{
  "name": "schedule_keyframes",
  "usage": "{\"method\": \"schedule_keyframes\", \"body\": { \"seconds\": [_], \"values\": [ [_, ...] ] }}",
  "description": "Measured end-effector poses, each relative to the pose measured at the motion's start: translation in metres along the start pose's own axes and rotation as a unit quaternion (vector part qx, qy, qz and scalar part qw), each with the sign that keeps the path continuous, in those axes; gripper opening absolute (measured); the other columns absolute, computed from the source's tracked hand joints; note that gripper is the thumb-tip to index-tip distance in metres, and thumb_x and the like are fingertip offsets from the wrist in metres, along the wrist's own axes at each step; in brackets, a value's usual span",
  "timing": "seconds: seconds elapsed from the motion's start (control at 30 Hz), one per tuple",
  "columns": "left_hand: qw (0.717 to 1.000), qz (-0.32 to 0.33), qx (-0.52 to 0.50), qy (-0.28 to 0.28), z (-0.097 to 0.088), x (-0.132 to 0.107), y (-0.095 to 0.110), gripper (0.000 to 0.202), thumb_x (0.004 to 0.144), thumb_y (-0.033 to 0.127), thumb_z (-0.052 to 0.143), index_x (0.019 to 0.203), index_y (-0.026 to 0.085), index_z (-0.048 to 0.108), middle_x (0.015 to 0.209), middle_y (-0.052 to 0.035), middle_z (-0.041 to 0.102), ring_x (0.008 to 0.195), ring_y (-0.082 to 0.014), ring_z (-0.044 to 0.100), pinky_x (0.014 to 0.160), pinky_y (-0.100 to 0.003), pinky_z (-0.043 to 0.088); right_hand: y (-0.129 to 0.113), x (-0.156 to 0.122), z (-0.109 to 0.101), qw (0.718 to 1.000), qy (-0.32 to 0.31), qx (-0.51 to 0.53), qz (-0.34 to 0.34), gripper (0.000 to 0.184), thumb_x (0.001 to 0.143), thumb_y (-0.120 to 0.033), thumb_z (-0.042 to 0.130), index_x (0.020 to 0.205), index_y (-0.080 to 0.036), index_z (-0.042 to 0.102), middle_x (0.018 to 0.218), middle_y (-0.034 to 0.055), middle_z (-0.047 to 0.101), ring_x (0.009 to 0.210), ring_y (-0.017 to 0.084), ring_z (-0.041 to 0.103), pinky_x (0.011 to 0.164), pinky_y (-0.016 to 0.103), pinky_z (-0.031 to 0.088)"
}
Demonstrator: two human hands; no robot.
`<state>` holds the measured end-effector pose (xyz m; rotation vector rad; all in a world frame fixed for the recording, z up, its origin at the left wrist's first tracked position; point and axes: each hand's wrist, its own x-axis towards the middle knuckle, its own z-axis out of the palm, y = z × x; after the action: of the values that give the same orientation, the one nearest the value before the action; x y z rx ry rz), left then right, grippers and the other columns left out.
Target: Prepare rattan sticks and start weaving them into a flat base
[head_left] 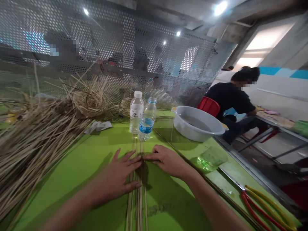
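Note:
Several thin pale plant strips [139, 205] run lengthwise over the green table in front of me. My left hand [121, 171] lies over them with its fingers spread and its thumb apart, the fingertips on the strips. From the right, my right hand [168, 160] reaches the same strips with its index finger stretched out, its tip close to the left fingertips. Its other fingers are bent and partly hidden, and nothing shows in its grasp. Just beyond the hands stand a white-capped bottle [136, 112] and an uncapped bottle with a blue label [146, 123], near the strips' far ends.
A large heap of loose strips [36, 160] covers the left side, with a woven basket [88, 102] behind it. To the right are a white basin [199, 123] of water, a green transparent cup [211, 158] and red-and-yellow-handled scissors [255, 199]. Beyond, a person [233, 96] sits.

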<state>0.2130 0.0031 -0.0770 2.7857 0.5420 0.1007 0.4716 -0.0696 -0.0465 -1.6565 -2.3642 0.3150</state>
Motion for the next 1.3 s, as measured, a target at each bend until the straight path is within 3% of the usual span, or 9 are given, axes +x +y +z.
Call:
{"method": "schedule_keyframes", "body": {
  "seconds": [0.23, 0.37, 0.6, 0.97, 1.13, 1.3],
  "values": [
    [1.000, -0.009, 0.013, -0.003, -0.005, 0.003, 0.000, 0.068, 0.095, 0.069, 0.040, 0.154, 0.036, 0.033, 0.162, 0.0014, 0.032, 0.154, -0.0301, 0.017, 0.121, -0.064, -0.012, -0.005, -0.001, -0.004, 1.000, -0.003, -0.026, 0.017, 0.043, 0.096, -0.010, 0.054, 0.126, -0.035, 0.070, 0.093, 0.0037, 0.058, 0.089, 0.019, 0.055, 0.078, 0.030, 0.041],
    [1.000, -0.011, 0.022, -0.001, -0.006, 0.002, -0.001, 0.065, 0.096, 0.068, 0.039, 0.152, 0.035, 0.039, 0.160, 0.0003, 0.037, 0.153, -0.0327, 0.019, 0.120, -0.067, -0.009, -0.006, -0.001, -0.002, 0.999, 0.005, -0.035, 0.008, 0.049, 0.095, -0.008, 0.053, 0.132, -0.039, 0.064, 0.095, 0.0031, 0.058, 0.088, 0.019, 0.054, 0.076, 0.030, 0.040],
    [0.999, -0.013, 0.030, 0.001, -0.005, 0.002, -0.003, 0.064, 0.096, 0.067, 0.042, 0.152, 0.038, 0.038, 0.159, 0.0012, 0.038, 0.153, -0.0306, 0.020, 0.121, -0.064, -0.012, -0.005, -0.001, 0.007, 0.995, 0.017, -0.093, -0.005, 0.043, 0.099, -0.015, 0.052, 0.130, -0.041, 0.066, 0.090, 0.0027, 0.056, 0.077, 0.017, 0.049, 0.067, 0.030, 0.031],
    [0.999, -0.001, 0.047, 0.008, -0.008, 0.003, -0.001, 0.057, 0.097, 0.065, 0.044, 0.147, 0.037, 0.047, 0.158, -0.0006, 0.041, 0.151, -0.0336, 0.026, 0.119, -0.070, -0.008, -0.007, -0.003, 0.002, 0.996, 0.010, -0.085, 0.001, 0.047, 0.096, -0.008, 0.052, 0.129, -0.038, 0.066, 0.093, 0.0039, 0.057, 0.080, 0.018, 0.050, 0.069, 0.030, 0.032],
    [0.996, 0.030, 0.072, 0.039, -0.005, 0.003, -0.003, 0.046, 0.099, 0.060, 0.045, 0.139, 0.040, 0.055, 0.155, 0.0014, 0.047, 0.150, -0.0318, 0.030, 0.118, -0.067, -0.014, -0.006, -0.002, 0.002, 0.996, 0.008, -0.083, 0.004, 0.048, 0.096, -0.009, 0.052, 0.131, -0.039, 0.066, 0.092, 0.0038, 0.057, 0.078, 0.017, 0.049, 0.069, 0.030, 0.032],
    [0.997, 0.018, 0.069, 0.028, -0.007, 0.004, -0.001, 0.048, 0.099, 0.061, 0.043, 0.141, 0.040, 0.054, 0.156, 0.0021, 0.045, 0.150, -0.0307, 0.030, 0.121, -0.064, -0.011, -0.004, -0.003, 0.001, 0.998, -0.001, -0.070, 0.005, 0.050, 0.094, -0.006, 0.054, 0.131, -0.037, 0.065, 0.097, 0.0044, 0.057, 0.083, 0.018, 0.050, 0.072, 0.030, 0.034]
  ]
}}
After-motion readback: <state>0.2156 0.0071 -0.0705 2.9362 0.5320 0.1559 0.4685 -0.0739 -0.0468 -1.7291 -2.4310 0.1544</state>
